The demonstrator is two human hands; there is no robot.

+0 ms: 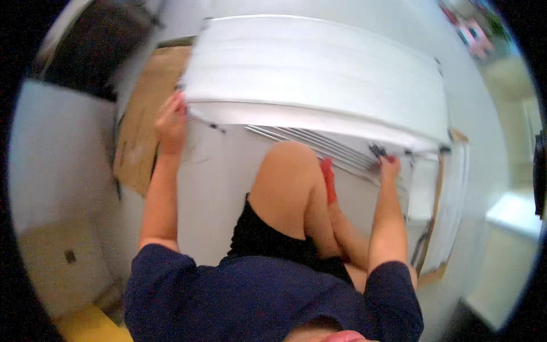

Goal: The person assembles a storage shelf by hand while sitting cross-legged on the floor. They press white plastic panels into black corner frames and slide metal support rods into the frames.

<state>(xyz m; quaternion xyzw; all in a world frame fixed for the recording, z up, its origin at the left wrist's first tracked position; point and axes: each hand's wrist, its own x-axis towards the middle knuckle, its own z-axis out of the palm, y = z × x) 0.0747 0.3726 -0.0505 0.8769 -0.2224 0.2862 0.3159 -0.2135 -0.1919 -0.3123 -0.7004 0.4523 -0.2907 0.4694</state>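
Note:
A wide white fabric-covered frame (319, 71) with black corner pieces stretches across the floor in front of me. My left hand (172, 118) is closed at its near left corner, the fingertips against the edge by a black fitting. Off that corner a short rod with a black end (215, 127) sticks out. Under the frame's near right side, my right hand (390, 166) is closed on a small black plastic connector (376, 150); blur hides its exact shape. Several thin silvery metal tubes (319, 142) lie side by side on the floor, partly beneath the frame.
Flattened brown cardboard (139, 122) lies at the left. An opened carton with white lining (447, 211) is at the right. My bent knee (290, 171) rises close to the frame's near edge. A white cabinet (515, 222) stands at far right, a dark item (91, 48) at upper left.

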